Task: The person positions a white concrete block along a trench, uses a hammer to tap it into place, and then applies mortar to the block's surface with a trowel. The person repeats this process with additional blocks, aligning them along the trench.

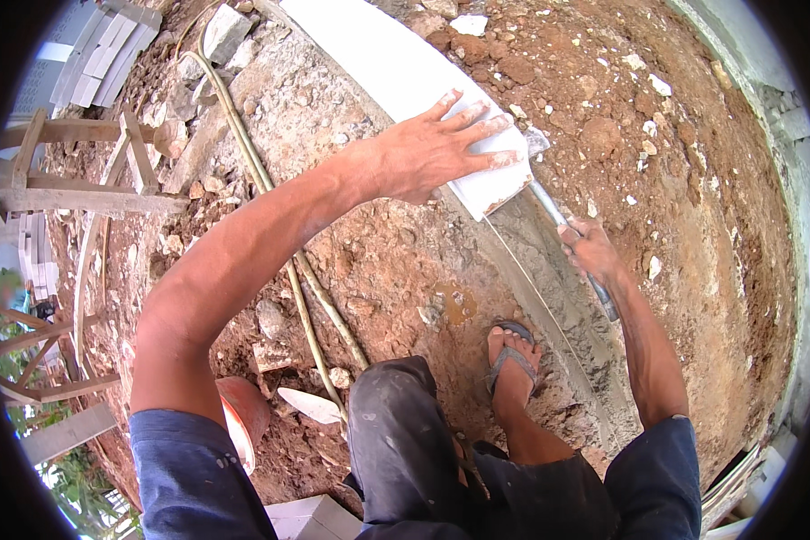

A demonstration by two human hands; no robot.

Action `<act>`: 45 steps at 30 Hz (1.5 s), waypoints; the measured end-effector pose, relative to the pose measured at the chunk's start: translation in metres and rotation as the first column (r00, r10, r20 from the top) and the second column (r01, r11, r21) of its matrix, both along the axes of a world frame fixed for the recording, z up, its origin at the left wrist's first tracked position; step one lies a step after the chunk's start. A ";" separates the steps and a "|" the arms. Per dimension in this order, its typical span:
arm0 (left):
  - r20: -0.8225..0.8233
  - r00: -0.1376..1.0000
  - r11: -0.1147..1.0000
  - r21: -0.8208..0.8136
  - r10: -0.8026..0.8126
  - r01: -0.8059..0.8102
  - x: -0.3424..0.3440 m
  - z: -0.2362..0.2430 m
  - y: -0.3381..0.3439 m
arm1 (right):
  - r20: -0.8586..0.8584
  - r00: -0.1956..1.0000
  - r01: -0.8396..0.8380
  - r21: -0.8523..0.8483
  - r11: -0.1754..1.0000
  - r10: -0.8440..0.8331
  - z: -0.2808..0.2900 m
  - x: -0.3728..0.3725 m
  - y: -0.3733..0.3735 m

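Observation:
My left hand (445, 144) lies flat, fingers spread, on the near end of a white block (396, 76) set in a row running up the frame. My right hand (589, 252) grips the handle of a trowel (558, 211); its blade reaches up to the block's end face, beside a strip of wet grey mortar (558, 306) running toward me along the ground. My foot in a sandal (511, 360) stands just left of the mortar strip.
Red-brown earth with stones lies on both sides. A thin hose or stick (279, 216) runs along the left. An orange bucket (243, 414) and a second trowel (308, 405) sit near my knee. Timber frames (81, 198) stand left, stacked white blocks (99, 49) top left.

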State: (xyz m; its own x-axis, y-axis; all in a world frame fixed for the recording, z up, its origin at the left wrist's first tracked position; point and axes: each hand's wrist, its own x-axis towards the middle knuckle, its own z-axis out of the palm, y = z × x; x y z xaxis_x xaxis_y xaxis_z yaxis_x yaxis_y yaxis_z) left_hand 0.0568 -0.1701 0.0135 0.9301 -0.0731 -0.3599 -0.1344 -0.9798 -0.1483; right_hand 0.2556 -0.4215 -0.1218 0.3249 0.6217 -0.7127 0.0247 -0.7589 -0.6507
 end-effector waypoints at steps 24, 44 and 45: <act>0.096 0.995 0.964 -0.267 0.016 0.010 -0.007 0.005 -0.013 | 0.024 0.997 0.079 -0.025 0.997 -0.079 -0.018 0.007 -0.006; -0.072 0.965 0.968 -0.022 -0.251 0.250 0.039 0.024 0.057 | 0.333 0.934 -0.137 0.010 0.991 0.126 -0.013 0.024 -0.001; -0.068 0.965 0.967 -0.044 -0.252 0.250 0.040 0.019 0.060 | 0.359 0.925 -0.145 0.029 0.989 0.125 -0.016 0.027 0.001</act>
State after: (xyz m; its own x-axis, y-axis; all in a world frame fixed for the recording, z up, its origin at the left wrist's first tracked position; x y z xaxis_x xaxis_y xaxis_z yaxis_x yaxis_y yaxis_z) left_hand 0.0972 -0.1101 0.0324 0.8517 -0.3147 -0.4191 -0.3858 -0.9177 -0.0951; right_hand 0.2826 -0.4207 -0.1383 0.4610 0.7116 -0.5302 0.3612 -0.6962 -0.6204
